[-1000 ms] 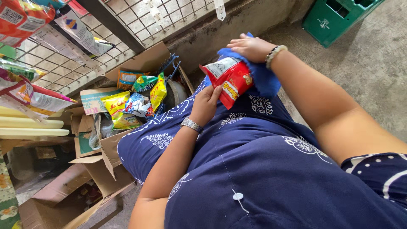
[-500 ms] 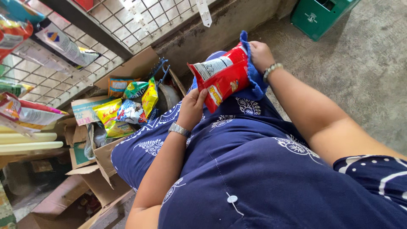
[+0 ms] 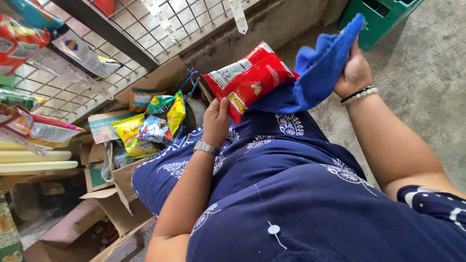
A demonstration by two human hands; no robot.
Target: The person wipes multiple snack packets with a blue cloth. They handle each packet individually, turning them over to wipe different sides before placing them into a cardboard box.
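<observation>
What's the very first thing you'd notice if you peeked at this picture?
The shiny red snack packet near the top middle grabs the eye first, gripped at its lower edge by the left hand. Right beside it, the right hand lifts a fluffy bright blue cloth against the packet. Off to the left, a brown cardboard box brims with yellow and green snack packets.

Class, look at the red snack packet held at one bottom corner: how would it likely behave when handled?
The red snack packet looks puffed, so probably light for its size. The left hand pinches just its lower edge, yet it stands up, suggesting some stiffness. Its glossy film may be slippery, and the contents likely crush easily.
</observation>
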